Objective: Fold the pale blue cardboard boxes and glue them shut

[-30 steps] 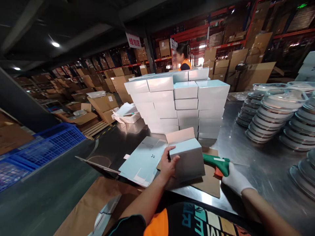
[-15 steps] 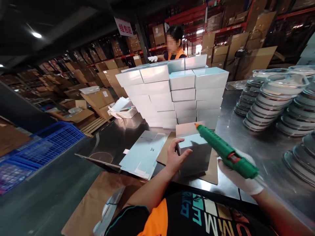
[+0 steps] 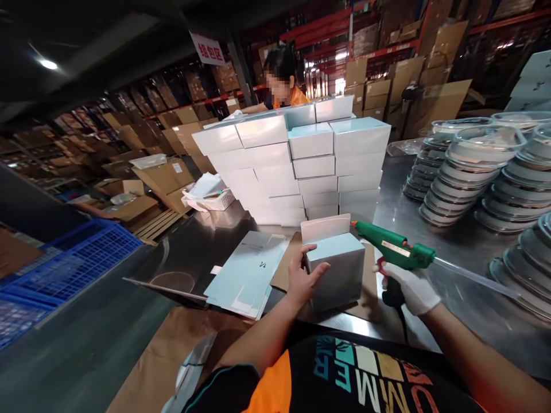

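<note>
A steel table fills the lower and right parts of the view, dull grey and reflective. At about twelve o'clock on it stands a wall of stacked pale blue boxes, several rows high and closed. A co-worker in orange shows behind the stack, only head and shoulders visible. At two to three o'clock sit columns of clear round lids, nested in leaning stacks. Off the table at nine o'clock lies a blue plastic crate, with brown cartons beyond it on the floor.

Near the table's front edge at about eleven o'clock lies a pile of flat box blanks, pale blue, unfolded. Just beside them, at the centre, a sheet of brown cardboard lies under a single small box. This box stands upright with its top flap raised at the back.

The left hand, bare, is spread against the box's left side, thumb on the near face and fingers wrapped over the upper left edge, steadying it. The right hand, in a white glove, is closed around the grip of a green glue gun, at four o'clock from the box. The gun lies level, its orange nozzle pointing toward the raised flap's right edge, close to it; whether it touches I cannot tell. A clear glue stick juts from the gun's rear toward three o'clock
</note>
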Available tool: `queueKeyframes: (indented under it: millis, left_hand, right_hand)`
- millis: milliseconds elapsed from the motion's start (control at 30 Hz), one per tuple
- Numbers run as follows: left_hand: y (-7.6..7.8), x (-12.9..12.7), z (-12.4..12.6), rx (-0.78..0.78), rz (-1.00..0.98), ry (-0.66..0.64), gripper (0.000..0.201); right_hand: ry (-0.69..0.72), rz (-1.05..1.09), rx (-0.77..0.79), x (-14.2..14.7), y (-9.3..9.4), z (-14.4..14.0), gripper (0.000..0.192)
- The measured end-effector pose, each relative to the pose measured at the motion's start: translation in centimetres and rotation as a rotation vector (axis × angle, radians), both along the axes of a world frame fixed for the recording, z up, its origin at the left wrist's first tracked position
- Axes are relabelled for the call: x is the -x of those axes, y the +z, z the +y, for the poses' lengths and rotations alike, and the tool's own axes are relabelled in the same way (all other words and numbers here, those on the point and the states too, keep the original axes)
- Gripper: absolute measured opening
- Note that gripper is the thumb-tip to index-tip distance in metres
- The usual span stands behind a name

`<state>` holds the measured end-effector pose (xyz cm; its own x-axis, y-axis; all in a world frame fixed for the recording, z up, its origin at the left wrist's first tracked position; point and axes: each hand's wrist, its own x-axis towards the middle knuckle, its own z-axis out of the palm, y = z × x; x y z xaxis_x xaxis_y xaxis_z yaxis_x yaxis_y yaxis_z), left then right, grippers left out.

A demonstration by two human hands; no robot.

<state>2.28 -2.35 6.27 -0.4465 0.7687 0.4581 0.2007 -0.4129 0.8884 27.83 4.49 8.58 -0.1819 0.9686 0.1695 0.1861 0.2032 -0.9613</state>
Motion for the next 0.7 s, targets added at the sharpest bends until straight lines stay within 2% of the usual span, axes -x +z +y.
queueKeyframes:
  millis: [100,133,167,267,367,400,467,500,567,633,700]
  left_hand:
    - [-0.2,0.8,0.2,0.007,-0.066,-0.025,0.068]
    - [-0.3,1.0,0.2,0.005,-0.077,-0.029,0.069]
    - [-0.4,1.3,0.3,0.003,-0.082,-0.03,0.069]
    - [-0.5,1.9,0.6,-0.004,-0.084,-0.005,0.069]
    - [-0.5,1.9,0.9,-0.009,-0.092,-0.011,0.068]
    - [-0.5,1.8,1.0,-0.011,-0.091,-0.03,0.067]
    - [-0.7,1.6,1.1,-0.016,-0.074,-0.086,0.065]
    - [-0.8,1.4,1.2,-0.019,-0.058,-0.112,0.065]
    - [-1.2,1.3,1.4,-0.029,-0.023,-0.145,0.062]
    - [-1.7,1.3,1.8,-0.065,-0.002,-0.149,0.058]
    - [-2.0,1.4,2.1,-0.159,-0.036,-0.132,0.055]
  right_hand:
    - [0.033,0.117,0.45,-1.2,-1.7,1.2,0.047]
    - [0.021,0.064,0.511,-1.8,-2.3,1.7,0.053]
    - [-0.003,-0.03,0.504,-2.5,-2.9,2.4,0.058]
    - [-0.106,-0.286,0.347,-4.3,-3.9,4.1,0.054]
    - [-0.12,-0.248,0.157,-3.2,-3.0,4.7,0.042]
    - [-0.079,-0.177,0.071,-2.0,-2.4,4.6,0.043]
    - [0.063,-0.023,-0.052,1.1,-1.1,4.2,0.06]
    - [0.136,0.022,-0.067,2.7,-0.4,4.0,0.068]
    - [0.242,0.014,-0.043,4.9,0.4,3.8,0.069]
    - [0.29,-0.055,-0.072,5.5,0.5,3.8,0.067]
    - [0.327,-0.11,-0.208,4.6,0.2,4.0,0.071]
